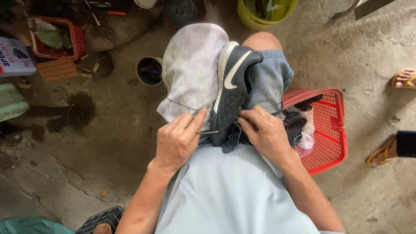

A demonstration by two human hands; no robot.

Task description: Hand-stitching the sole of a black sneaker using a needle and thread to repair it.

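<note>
The rough grey concrete floor fills most of the view, and the person sits over it with a worn, stained whitish cloth draped across the left knee. Wedged sole-sideways between the thighs stands the dark navy quilted sports shoe with its white curved stripe, toe pointing away from the body and heel end down in the lap.

The right hand is closed around the shoe's heel edge, pressing it steady. The left hand is pinched shut on a thin metal stitching awl — its tip aimed at the shoe's lower seam — with a fine thread trailing over the cloth.

To do this well, I judge the shoe should stay clamped firmly by the knees, and the point should enter squarely along the sole line.

At the right side sits a red plastic mesh basket holding other footwear; a small dark open tin stands beyond the cloth.
</note>
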